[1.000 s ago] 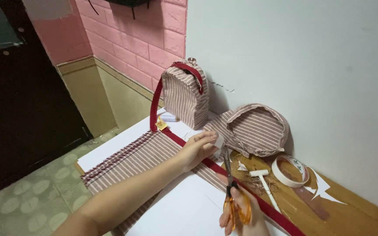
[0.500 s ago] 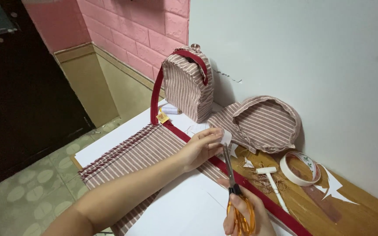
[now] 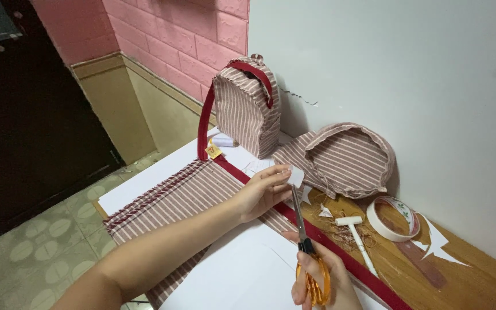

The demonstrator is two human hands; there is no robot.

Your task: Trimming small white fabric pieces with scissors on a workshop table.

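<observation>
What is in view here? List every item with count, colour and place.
striped fabric: one, maroon and cream, flat on the table
red strap: one, dark red, running diagonally across the table
small backpack: one, striped, upright against the wall
round striped piece: one, by the wall
tape roll: one, white, on bare wood
small hammer: one, white, beside the strap
white paper sheet: one, under the arms
scissors: one, orange handles, blades pointing away
paper scrap: one, white, in the left fingers
left hand: pinching the scrap
right hand: in the scissor handles
</observation>
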